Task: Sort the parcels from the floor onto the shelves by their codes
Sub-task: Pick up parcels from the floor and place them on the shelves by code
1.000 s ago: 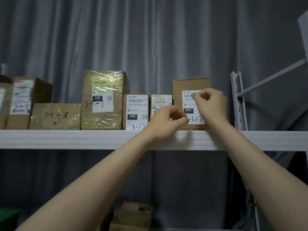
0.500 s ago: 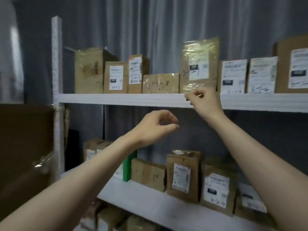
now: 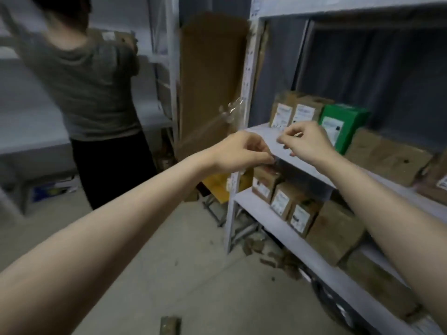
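The left grip (image 3: 242, 153) and right grip (image 3: 306, 141) are hovering empty before the left front corner of the middle shelf (image 3: 263, 135), each with fingers curled in toward the thumb. Brown labelled parcels (image 3: 297, 112) and a green parcel (image 3: 342, 126) are standing toward that shelf's back edge. Further cardboard boxes (image 3: 280, 199) are sitting on the lower shelf (image 3: 244, 201), and another person (image 3: 92, 81) is facing away at left.

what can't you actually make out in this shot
Head view only.
Label codes on the brown parcels: blurred, too small to read.
Lower left of the green parcel: hidden by the right hand.
Whether the left hand or right hand pinches anything: curled fingers hide it.
Head of the other person: cut off by the top edge.
Part of the brown object on the floor: cut off by the bottom edge.
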Available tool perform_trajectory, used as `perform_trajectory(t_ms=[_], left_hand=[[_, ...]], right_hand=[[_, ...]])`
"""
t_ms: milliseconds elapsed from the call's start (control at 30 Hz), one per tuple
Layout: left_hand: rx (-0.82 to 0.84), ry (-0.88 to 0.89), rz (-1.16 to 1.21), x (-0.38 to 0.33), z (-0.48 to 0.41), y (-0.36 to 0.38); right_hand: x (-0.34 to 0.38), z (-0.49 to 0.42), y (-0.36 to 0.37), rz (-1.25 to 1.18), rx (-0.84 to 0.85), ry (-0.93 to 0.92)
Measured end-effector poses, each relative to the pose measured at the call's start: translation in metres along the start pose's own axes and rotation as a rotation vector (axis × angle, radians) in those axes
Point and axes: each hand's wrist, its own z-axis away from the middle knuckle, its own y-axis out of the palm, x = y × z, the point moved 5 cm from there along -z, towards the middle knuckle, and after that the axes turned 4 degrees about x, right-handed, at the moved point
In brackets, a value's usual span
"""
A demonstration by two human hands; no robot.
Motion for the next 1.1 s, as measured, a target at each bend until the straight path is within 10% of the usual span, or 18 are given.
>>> perform_trajectory(t_ms=[533,1100], left_hand=[[-0.117,-0.829,0.234,0.371,0.167,0.09],[-0.421,-1.525,0.419,0.599,0.464,0.171]], right_hand=[[-0.076,0.047,0.413,0.01,0.748,0.052],[-0.067,0.243,0.775,0.195,1.339,-0.227]])
